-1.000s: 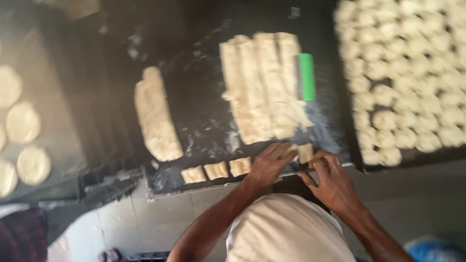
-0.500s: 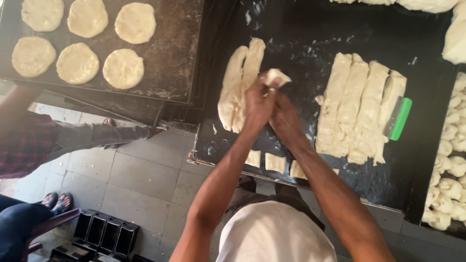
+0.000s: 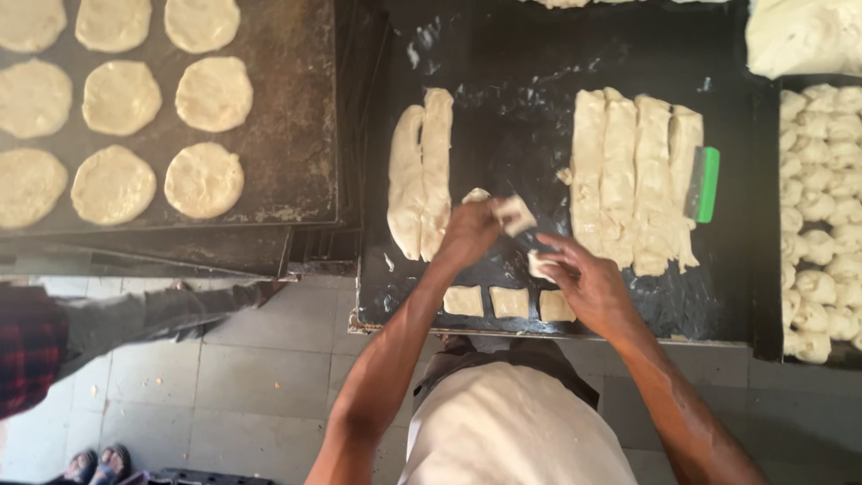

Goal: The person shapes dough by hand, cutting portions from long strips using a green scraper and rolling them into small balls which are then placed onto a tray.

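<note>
My left hand [image 3: 469, 235] is raised over the dark work surface [image 3: 503, 117] and pinches a small square dough piece [image 3: 515, 216]. My right hand [image 3: 588, 283] is just to its right and holds another small dough piece [image 3: 540, 265] in its fingers. Three cut dough squares [image 3: 509, 303] lie in a row at the near edge, below both hands. Two long dough strips [image 3: 420, 175] lie left of my hands. A block of several strips [image 3: 633, 180] lies to the right.
A green-handled scraper [image 3: 706, 184] rests against the right strips. A dark tray [image 3: 287, 135] at left carries flat dough rounds. Another tray [image 3: 813, 224] at right is packed with small shaped dough pieces. A second person in a checked sleeve [image 3: 31, 346] stands lower left.
My hands were together over the left strips and have drawn apart, each now with a small dough piece. The view has shifted, with the board now further right.
</note>
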